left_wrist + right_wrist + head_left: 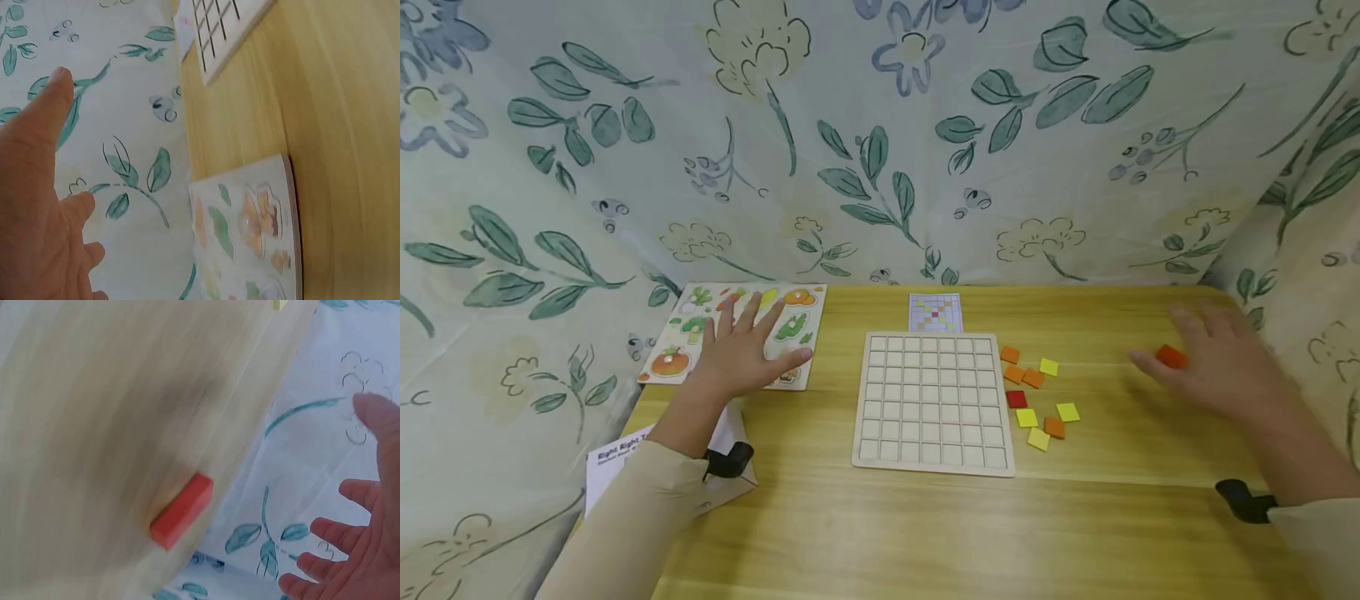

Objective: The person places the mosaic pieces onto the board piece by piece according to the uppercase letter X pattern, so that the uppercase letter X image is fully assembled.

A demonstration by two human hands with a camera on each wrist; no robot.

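Note:
My left hand (737, 354) is spread with straight fingers above a vegetable picture board (812, 333) at the back left, holding nothing. On the right, my right hand (1221, 367) hovers over the table, its fingers extended and nothing in its grasp. Beside its thumb a small red block (1170, 357) shows in the head view. The right wrist view has the same red block (182, 512) lying on the wood, apart from the fingers. Between the hands lies a wooden grid board (930, 404) of bare square cells. Orange, yellow and red tiles (1017, 399) are scattered along its right side.
A small colour pattern card (936, 313) lies behind the grid board. Printed paper (613, 458) and a box-like thing (730, 492) sit under the left forearm. Floral cloth (880, 167) walls in the wooden table (925, 533) at the back and sides.

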